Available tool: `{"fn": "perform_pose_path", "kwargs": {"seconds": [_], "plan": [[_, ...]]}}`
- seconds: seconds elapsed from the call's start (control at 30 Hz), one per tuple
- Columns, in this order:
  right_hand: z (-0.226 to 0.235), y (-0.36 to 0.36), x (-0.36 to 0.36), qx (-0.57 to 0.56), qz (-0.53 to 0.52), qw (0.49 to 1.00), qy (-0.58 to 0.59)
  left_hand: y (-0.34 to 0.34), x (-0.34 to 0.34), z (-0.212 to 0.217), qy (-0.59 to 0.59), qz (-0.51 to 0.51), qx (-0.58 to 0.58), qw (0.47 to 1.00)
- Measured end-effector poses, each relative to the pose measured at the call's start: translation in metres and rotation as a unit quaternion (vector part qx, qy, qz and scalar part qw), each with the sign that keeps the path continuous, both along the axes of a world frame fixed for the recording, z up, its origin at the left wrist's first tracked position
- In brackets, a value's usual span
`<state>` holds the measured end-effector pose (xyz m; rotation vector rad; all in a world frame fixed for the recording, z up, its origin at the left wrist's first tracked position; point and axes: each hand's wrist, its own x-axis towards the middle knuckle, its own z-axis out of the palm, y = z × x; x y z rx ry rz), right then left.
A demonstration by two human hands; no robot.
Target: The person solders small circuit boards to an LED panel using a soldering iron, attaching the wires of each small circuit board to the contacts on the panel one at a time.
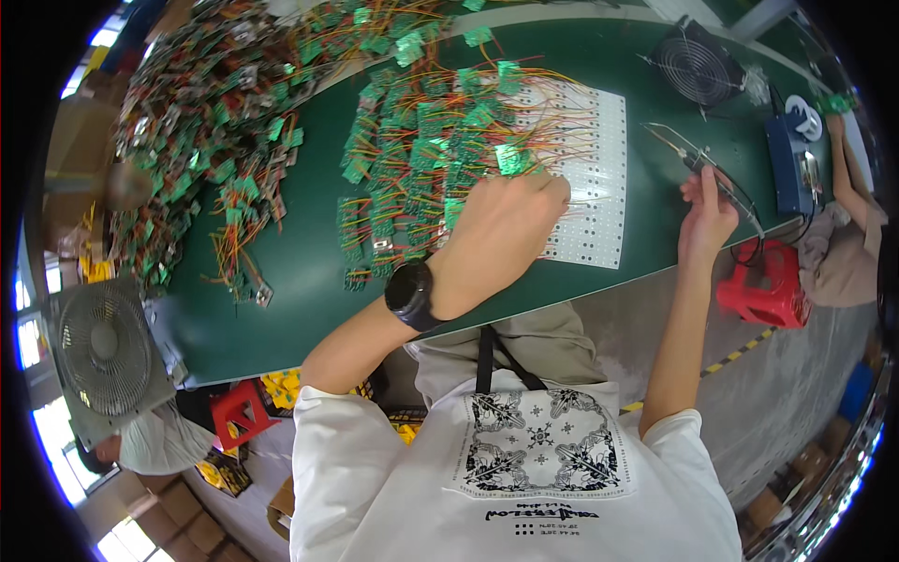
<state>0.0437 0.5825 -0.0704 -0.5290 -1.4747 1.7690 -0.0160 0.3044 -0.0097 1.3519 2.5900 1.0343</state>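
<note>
My left hand (506, 225), with a dark watch on its wrist, reaches over a white perforated panel (599, 187) on the green table. Its fingers are curled among thin red and yellow wires; whatever they pinch is hidden under the hand. Small green circuit boards (426, 155) with these wires lie in rows along the panel's left part and beyond it. A green board (511, 159) shows just past my knuckles. Off the panel's right side, my right hand (709, 220) is closed around a soldering iron (693, 161), its thin tip pointing up and left.
A large heap of wired boards (215, 112) covers the table's far left. At the far right are a black fan (698, 66) and a blue box (791, 164) with a white spool (803, 117). A red stool (763, 286) stands beyond the table edge. Other people sit at both sides.
</note>
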Motion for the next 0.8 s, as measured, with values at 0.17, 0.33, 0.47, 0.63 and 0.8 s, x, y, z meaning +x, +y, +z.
{"fn": "perform_pose_path", "kwargs": {"seconds": [0.17,0.33,0.47,0.63,0.8], "plan": [[0.003,-0.002,0.002,0.016,0.002,1.0,-0.003,0.028,-0.017,-0.016,0.114,0.018,-0.118,0.986],[0.011,-0.003,0.002,0.054,0.061,0.996,-0.042,0.036,-0.027,-0.038,0.157,0.043,-0.059,0.985],[0.01,0.001,0.004,0.057,0.128,0.989,-0.055,0.039,-0.029,-0.051,0.156,0.029,-0.03,0.987],[0.0,0.009,0.007,-0.011,0.166,0.985,-0.053,0.045,-0.032,-0.055,0.162,0.058,0.04,0.984],[-0.005,0.002,0.006,0.015,0.156,0.985,-0.078,0.044,-0.033,-0.059,0.161,0.048,0.031,0.985]]}}
